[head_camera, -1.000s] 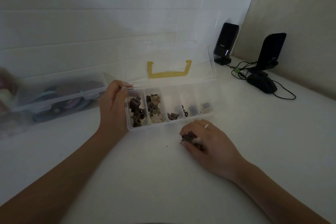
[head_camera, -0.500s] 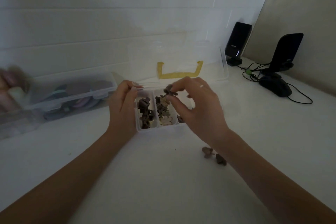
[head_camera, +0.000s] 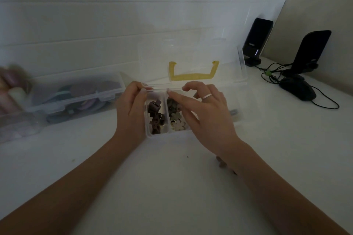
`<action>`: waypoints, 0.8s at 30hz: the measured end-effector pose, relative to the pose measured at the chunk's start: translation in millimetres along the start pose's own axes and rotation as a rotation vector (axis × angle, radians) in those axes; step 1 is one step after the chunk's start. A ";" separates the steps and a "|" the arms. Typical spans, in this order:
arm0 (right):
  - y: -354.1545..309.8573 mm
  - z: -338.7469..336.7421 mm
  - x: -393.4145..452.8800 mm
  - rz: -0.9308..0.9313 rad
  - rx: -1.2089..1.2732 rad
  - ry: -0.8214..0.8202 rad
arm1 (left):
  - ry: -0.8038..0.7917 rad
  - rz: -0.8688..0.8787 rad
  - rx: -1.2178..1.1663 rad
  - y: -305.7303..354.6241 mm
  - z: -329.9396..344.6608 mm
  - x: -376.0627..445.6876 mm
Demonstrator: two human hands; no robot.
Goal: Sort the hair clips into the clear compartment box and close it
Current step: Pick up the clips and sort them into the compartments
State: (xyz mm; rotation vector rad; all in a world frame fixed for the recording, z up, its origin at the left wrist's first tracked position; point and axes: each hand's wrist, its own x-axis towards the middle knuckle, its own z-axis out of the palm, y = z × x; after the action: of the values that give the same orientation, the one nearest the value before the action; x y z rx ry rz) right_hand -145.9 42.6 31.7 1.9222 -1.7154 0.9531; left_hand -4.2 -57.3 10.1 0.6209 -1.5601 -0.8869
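The clear compartment box (head_camera: pixel 165 135) stands on the white table with its lid (head_camera: pixel 191 53) tilted up and back, showing a yellow handle (head_camera: pixel 193 75). Dark maroon clips (head_camera: pixel 155 115) fill the leftmost compartment. Olive and beige flower clips (head_camera: pixel 177 120) lie in the second. My left hand (head_camera: pixel 131 110) grips the box's left end, fingers curled over the rim. My right hand (head_camera: pixel 207 114) hovers over the middle compartments and hides them, fingers loosely spread and holding nothing. Two or three loose clips (head_camera: pixel 221 163) lie on the table, partly hidden by my right wrist.
A second clear box (head_camera: pixel 76 93), shut and holding hair accessories, sits at the left by the wall. Blurred items (head_camera: pixel 11 89) stand at the far left. Two black speakers (head_camera: pixel 257 42) (head_camera: pixel 311 51), a mouse (head_camera: pixel 298 90) and cables occupy the back right corner.
My right hand took a clip from the table, carried it over the second compartment and has since opened without it. My left hand has kept its grip on the box.
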 end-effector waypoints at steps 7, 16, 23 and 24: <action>13.5 -29.9 -15.7 0.155 0.152 0.112 | -0.006 -0.021 -0.010 -4.2 -1.6 1.7; 22.3 -71.1 -85.3 0.275 0.262 -0.270 | -0.021 -0.015 -0.017 -4.7 -0.6 0.8; 20.2 -62.2 -91.4 0.270 0.256 -0.421 | -0.015 -0.052 -0.011 -3.4 -2.7 -0.1; 19.4 -62.7 -90.8 0.297 0.288 -0.404 | -0.015 -0.051 -0.014 -2.3 -2.6 -0.4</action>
State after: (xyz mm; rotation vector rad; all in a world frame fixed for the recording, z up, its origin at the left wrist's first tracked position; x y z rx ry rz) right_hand -180.7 146.5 8.0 2.2003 -2.2485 1.0117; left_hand -1.7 -58.7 8.1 0.6479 -1.5560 -0.9422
